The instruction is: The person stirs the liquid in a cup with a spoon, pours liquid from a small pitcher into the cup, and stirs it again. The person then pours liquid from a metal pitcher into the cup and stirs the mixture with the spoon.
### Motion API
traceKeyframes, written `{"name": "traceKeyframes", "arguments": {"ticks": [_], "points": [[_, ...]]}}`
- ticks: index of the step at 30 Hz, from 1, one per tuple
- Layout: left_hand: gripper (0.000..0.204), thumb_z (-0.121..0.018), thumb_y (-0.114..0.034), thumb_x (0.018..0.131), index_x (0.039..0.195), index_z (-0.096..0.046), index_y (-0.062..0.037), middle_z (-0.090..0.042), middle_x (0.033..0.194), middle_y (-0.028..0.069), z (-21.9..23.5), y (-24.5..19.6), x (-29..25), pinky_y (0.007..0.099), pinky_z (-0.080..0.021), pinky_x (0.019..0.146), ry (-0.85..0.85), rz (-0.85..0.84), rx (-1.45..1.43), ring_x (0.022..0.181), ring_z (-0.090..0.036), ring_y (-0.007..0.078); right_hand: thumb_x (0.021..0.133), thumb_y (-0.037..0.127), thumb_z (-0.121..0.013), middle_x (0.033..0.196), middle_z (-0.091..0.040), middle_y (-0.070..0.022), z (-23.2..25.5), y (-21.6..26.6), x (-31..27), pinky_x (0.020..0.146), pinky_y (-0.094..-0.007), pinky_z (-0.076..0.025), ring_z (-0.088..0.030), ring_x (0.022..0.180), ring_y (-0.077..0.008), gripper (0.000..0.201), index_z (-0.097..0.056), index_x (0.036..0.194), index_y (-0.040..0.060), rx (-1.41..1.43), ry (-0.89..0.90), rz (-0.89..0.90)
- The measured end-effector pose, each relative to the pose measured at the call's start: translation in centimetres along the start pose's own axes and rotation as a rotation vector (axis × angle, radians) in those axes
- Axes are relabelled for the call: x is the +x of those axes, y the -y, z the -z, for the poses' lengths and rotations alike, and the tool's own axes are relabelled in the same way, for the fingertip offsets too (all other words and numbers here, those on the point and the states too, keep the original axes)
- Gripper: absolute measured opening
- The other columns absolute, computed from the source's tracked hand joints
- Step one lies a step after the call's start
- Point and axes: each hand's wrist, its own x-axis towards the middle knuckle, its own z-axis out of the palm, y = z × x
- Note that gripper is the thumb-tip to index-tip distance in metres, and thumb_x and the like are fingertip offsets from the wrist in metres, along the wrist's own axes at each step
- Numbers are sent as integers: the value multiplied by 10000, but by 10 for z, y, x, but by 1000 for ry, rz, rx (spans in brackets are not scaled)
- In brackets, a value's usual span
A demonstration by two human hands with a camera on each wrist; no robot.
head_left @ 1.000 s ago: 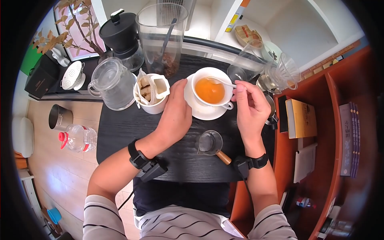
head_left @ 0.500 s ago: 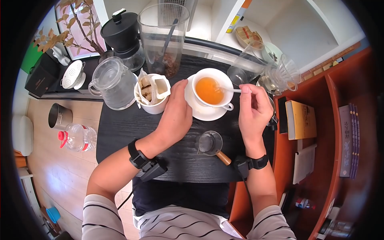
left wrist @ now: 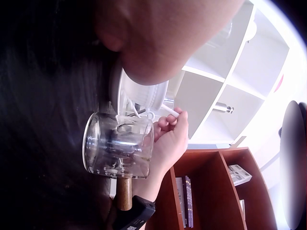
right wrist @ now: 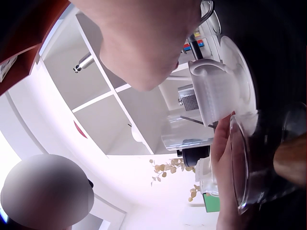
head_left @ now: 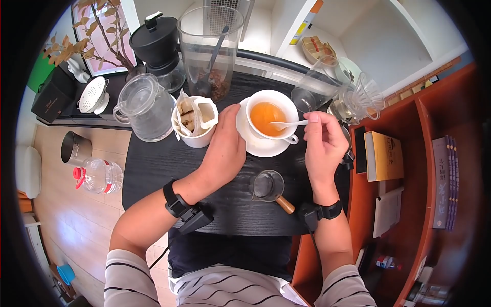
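Observation:
A white cup (head_left: pixel 268 120) of orange tea stands on a white saucer (head_left: pixel 257 147) on the black table (head_left: pixel 163 163). My right hand (head_left: pixel 310 121) pinches the handle of a white spoon (head_left: pixel 286 124) whose bowl is dipped in the tea. My left hand (head_left: pixel 231 114) lies flat on the table, its straight fingers against the saucer's left edge. In the left wrist view the right hand (left wrist: pixel 170 139) holds the spoon (left wrist: pixel 170 111) behind a glass pitcher (left wrist: pixel 119 148). The right wrist view shows the cup (right wrist: pixel 218 88) from the side.
A small glass pitcher with a wooden handle (head_left: pixel 269 185) sits near the front. A white cup of drip bags (head_left: pixel 194 123), a lidded glass jar (head_left: pixel 144 105), a tall glass container (head_left: pixel 209 46) and a black grinder (head_left: pixel 156 41) crowd the back. A glass dripper (head_left: pixel 358 94) and a shelf of books (head_left: pixel 383 153) are on the right.
The spoon has swung from the cup's far rim toward its near right side, and the right hand shifted slightly with it. The left hand has stayed against the saucer.

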Motion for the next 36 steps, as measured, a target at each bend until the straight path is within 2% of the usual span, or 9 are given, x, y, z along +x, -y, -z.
{"name": "traceKeyframes", "arguments": {"ticks": [5,7,11,13,17,22,25,31,36], "points": [[589,-501,101,941,1520,-397,74,-500,1478,300,0,-1,0,487,-394,1195,-2,3,-4,1386,-506,467,1034,32,-722,875,-680,-19,-6,8,1,593,-202,-425,-557,677,-44,73,-770,1050,-21,95,89,-22],[590,-503,100,940,1520,-397,74,-501,1478,301,0,-1,0,490,-393,1196,-3,-1,-7,1386,-506,467,1036,34,-721,876,-679,-21,-3,5,3,588,-207,-418,-549,676,-45,74,-767,1051,-22,-130,36,150],[589,-507,96,940,1519,-398,74,-500,1479,302,0,-1,0,493,-391,1196,1,9,-6,1387,-505,468,1023,53,-748,876,-692,-26,2,0,0,581,-214,-415,-546,676,-48,102,-784,1092,-13,-164,-1,130],[588,-511,92,940,1517,-399,74,-500,1481,302,0,-1,-1,493,-389,1197,-2,11,-2,1389,-502,469,1014,50,-755,863,-681,-24,0,-3,-2,575,-218,-407,-535,668,-49,95,-784,1082,-10,17,40,6],[589,-512,90,941,1519,-396,72,-499,1482,302,0,-2,0,493,-388,1198,4,23,-5,1391,-500,468,1020,30,-735,859,-659,-15,-8,4,-1,568,-216,-394,-519,661,-41,57,-762,1026,-20,8,79,55],[589,-509,92,944,1521,-390,71,-495,1484,307,0,-1,0,496,-392,1197,8,18,-18,1394,-502,467,1007,39,-760,855,-664,-11,-2,2,0,561,-209,-381,-506,656,-30,84,-782,1067,-15,-186,-23,175],[587,-509,92,945,1520,-391,71,-495,1484,310,0,0,0,494,-391,1198,-2,3,-21,1395,-502,469,1003,34,-762,853,-663,-12,-3,2,-3,558,-211,-374,-495,650,-32,80,-786,1068,-8,16,13,28],[589,-515,89,944,1520,-392,72,-499,1485,308,0,-1,0,492,-392,1198,-5,8,-16,1392,-506,469,1012,3,-730,870,-653,-6,-7,9,0,568,-211,-377,-495,658,-34,28,-754,1016,-11,-185,15,174],[594,-522,90,940,1519,-392,75,-500,1484,306,-1,0,-1,493,-393,1195,-13,7,-23,1387,-510,471,1011,8,-735,859,-651,-10,-2,0,-1,574,-214,-389,-513,663,-40,32,-758,1019,-13,-91,-28,94]]}}
